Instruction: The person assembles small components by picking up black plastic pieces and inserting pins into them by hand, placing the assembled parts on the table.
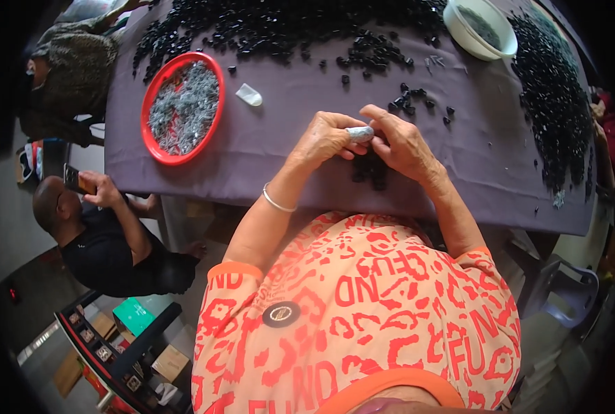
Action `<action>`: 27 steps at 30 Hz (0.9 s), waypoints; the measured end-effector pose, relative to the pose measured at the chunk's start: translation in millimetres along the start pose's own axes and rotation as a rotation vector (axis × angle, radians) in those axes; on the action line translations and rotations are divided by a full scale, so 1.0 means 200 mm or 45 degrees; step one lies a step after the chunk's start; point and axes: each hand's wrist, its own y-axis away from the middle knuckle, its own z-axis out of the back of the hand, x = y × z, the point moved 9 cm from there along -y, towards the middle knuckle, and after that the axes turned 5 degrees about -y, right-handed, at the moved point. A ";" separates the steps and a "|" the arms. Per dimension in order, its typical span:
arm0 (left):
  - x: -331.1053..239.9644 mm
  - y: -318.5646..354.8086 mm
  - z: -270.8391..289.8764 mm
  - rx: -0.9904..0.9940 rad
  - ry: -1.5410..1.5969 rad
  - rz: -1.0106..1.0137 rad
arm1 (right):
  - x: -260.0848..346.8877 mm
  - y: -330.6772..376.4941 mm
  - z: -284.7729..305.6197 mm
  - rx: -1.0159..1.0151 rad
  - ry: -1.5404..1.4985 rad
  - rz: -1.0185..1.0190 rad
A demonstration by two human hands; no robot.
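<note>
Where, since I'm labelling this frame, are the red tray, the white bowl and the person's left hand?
Red tray [174, 159]: head view, on its lower rim.
White bowl [468, 45]: head view, on its outer wall.
Left hand [325, 139]: head view, on the back of it.

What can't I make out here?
In the head view:
- Anything between the left hand and right hand: hidden by them.
- Count of black pieces below: partly covered by the hands.
- Extent of far black heap: cut off by the top edge.
- Shape of clear pieces in red tray: too small.

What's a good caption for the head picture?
Left hand and right hand close together over cloth, near black pieces.
</note>
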 end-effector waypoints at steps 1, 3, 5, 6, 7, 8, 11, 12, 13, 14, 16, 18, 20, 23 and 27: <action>0.00 0.00 0.00 -0.005 0.001 0.005 | 0.00 -0.01 0.00 0.033 -0.048 -0.019; 0.01 0.00 0.00 0.000 0.007 0.005 | 0.00 -0.01 0.01 0.139 -0.090 -0.073; 0.02 -0.01 0.00 0.014 0.044 -0.003 | -0.02 -0.02 0.01 0.160 -0.168 -0.219; 0.02 0.00 -0.01 0.022 0.043 -0.001 | -0.02 -0.03 0.00 0.156 -0.165 -0.226; 0.00 0.01 -0.02 0.008 0.056 -0.032 | 0.01 -0.05 0.02 0.058 -0.103 -0.099; -0.02 0.01 -0.02 -0.009 0.070 -0.063 | 0.06 -0.07 0.04 -0.038 -0.041 0.029; -0.05 0.02 -0.01 0.068 -0.170 -0.134 | 0.16 -0.16 -0.04 -0.020 0.157 0.202; 0.00 0.01 -0.01 0.075 -0.167 -0.129 | 0.19 -0.17 -0.12 0.107 0.292 0.345; -0.01 0.01 0.02 -0.056 -0.390 -0.319 | 0.18 -0.18 -0.15 0.109 0.296 0.336; -0.04 0.03 0.04 -0.189 -0.611 -0.510 | 0.16 -0.18 -0.19 0.114 0.290 0.324; -0.06 0.02 0.03 -0.193 -0.393 -0.338 | 0.11 -0.19 -0.23 0.135 0.267 0.280; -0.01 0.02 0.04 -0.201 -0.175 -0.162 | 0.10 -0.20 -0.23 0.160 0.244 0.240; -0.08 0.03 0.03 -0.197 -0.466 -0.417 | 0.09 -0.20 -0.24 0.182 0.221 0.201; -0.03 0.01 0.03 -0.099 -0.236 -0.091 | 0.02 -0.21 -0.25 0.199 0.076 0.058; 0.02 -0.01 0.03 -0.128 -0.067 -0.082 | 0.00 -0.21 -0.27 0.236 0.072 0.020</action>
